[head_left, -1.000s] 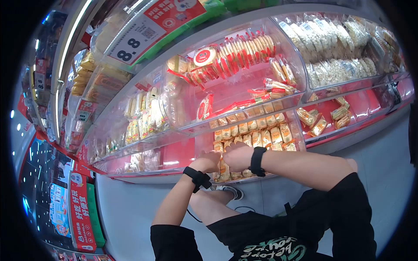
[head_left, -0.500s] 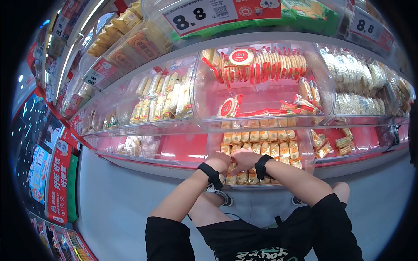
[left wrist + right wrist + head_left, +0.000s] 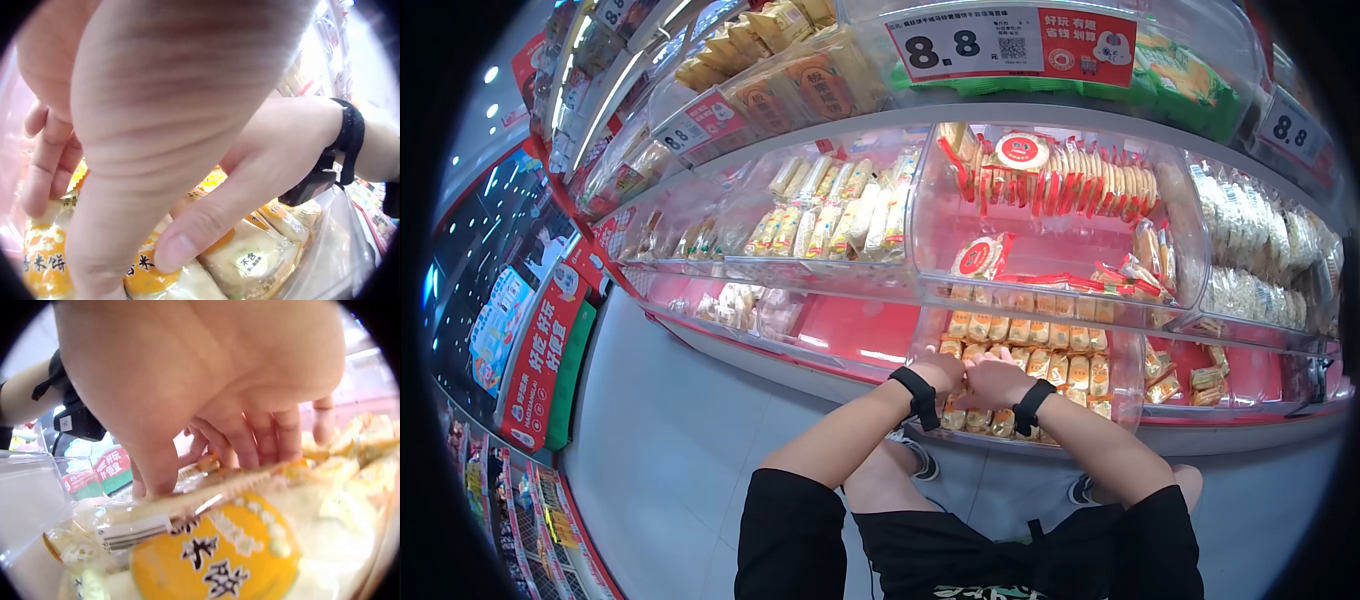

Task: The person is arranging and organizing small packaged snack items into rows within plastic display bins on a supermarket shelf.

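In the head view, the left hand (image 3: 940, 371) and right hand (image 3: 996, 383) are close together over the front left part of a clear bin. Rows of wrapped rice crackers (image 3: 1079, 374) fill that bin. The left wrist view has the left hand (image 3: 150, 125) large in front, its thumb and fingers extended down around an orange-labelled packet (image 3: 45, 259); the right thumb rests on a neighbouring packet (image 3: 153, 278). In the right wrist view, the right hand (image 3: 206, 369) reaches down with extended fingers (image 3: 269, 440) behind a packet (image 3: 215, 556); its fingertips are partly hidden.
Above the bin, a clear upper tray (image 3: 1040, 295) holds red-edged round crackers (image 3: 1080, 180). White puffed snacks (image 3: 1255, 300) are at the right, with other wrapped snacks (image 3: 830, 215) at the left. A price sign (image 3: 1010, 48) hangs overhead. Legs and shoes are below the shelf.
The head view has turned, so the shelves and both hands appear farther right. Both hands stay close together at the bin's left side, with small shifts in their fingers.
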A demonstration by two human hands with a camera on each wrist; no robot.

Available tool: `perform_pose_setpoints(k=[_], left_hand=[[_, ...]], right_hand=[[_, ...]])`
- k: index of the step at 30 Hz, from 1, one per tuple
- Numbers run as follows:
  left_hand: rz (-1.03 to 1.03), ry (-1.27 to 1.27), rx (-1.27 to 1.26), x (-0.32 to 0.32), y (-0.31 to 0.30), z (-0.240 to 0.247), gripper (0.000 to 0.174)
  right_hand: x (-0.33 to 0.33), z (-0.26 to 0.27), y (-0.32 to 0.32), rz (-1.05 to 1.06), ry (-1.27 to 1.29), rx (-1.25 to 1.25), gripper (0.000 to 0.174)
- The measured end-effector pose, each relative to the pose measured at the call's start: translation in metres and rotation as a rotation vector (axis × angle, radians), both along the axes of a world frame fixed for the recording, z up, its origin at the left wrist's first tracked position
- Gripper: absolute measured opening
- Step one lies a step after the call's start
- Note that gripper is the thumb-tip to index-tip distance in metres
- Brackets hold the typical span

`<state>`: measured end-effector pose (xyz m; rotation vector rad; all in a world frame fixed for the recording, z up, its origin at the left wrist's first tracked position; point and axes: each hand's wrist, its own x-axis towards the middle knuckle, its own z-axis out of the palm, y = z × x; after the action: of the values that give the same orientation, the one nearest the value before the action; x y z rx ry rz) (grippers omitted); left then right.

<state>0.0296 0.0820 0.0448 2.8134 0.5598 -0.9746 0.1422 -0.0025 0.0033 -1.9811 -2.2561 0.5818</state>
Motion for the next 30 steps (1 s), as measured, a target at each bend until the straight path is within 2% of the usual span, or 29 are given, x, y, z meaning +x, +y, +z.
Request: perform_pose_setpoints(k=[4,6,8,9,10,11,12,15,17,18,19,20,21,22,23,25,28,30], left_hand=[[-0.047,-0.033,0.106,-0.002,-0.001,-0.013,0.066],[-0.105,-0.120,0.232,-0.010,-0.008,-0.015,0.071],[-0.145,-0.336,0.197,-0.022,-0.011,-0.034,0.044],[-0.165,-0.446,0.178,-0.025,-0.010,-0.039,0.033],[-0.115,-0.377,0.117,-0.024,-0.013,-0.034,0.033],[-0.070,-0.306,0.051,-0.022,-0.019,-0.024,0.033],[-0.028,-0.237,-0.015,-0.020,-0.020,-0.018,0.034],[-0.020,-0.195,-0.041,-0.018,-0.012,-0.029,0.059],[-0.110,-0.197,0.044,-0.024,-0.016,-0.017,0.061],[-0.094,-0.224,0.105,-0.024,-0.023,-0.008,0.060],[-0.138,-0.356,0.173,-0.030,-0.022,-0.020,0.065],[-0.077,-0.364,0.129,-0.027,-0.031,-0.005,0.060],[-0.038,-0.428,0.067,-0.023,-0.035,0.000,0.049],[-0.055,-0.485,0.093,-0.023,-0.038,-0.002,0.039],[-0.036,-0.423,0.042,-0.022,-0.035,-0.015,0.035],[0.067,-0.091,-0.140,-0.011,-0.032,-0.028,0.029],[0.076,-0.077,-0.237,-0.008,-0.026,-0.018,0.026],[0.086,-0.010,-0.275,-0.005,-0.021,-0.018,0.026]], right_hand=[[0.011,0.037,-0.023,0.114,-0.049,-0.004,0.062],[0.024,0.070,-0.056,0.214,0.055,0.235,0.049],[0.043,0.102,-0.089,0.224,0.307,0.331,0.041],[0.052,0.120,-0.109,0.140,0.402,0.312,0.031],[0.060,0.129,-0.129,-0.004,0.571,0.322,0.020],[0.074,0.134,-0.148,-0.059,0.599,0.369,0.017],[0.084,0.140,-0.167,-0.274,0.654,0.270,0.019],[0.136,0.102,-0.207,-0.356,0.339,0.387,0.024],[0.157,0.081,-0.223,-0.486,0.315,0.298,0.026],[0.169,0.063,-0.231,-0.523,0.276,0.377,0.025],[0.179,0.051,-0.238,-0.555,0.225,0.454,0.024],[0.182,0.057,-0.239,-0.647,0.260,0.379,0.022],[0.195,0.035,-0.244,-0.645,0.196,0.529,0.022],[0.210,0.019,-0.244,-0.677,0.145,0.554,0.027],[0.219,0.009,-0.245,-0.749,0.102,0.535,0.032],[0.231,-0.001,-0.238,-0.860,0.033,0.502,0.044],[0.239,-0.002,-0.223,-1.017,-0.101,0.290,0.063],[0.242,0.005,-0.212,-0.919,0.074,0.135,0.070]])
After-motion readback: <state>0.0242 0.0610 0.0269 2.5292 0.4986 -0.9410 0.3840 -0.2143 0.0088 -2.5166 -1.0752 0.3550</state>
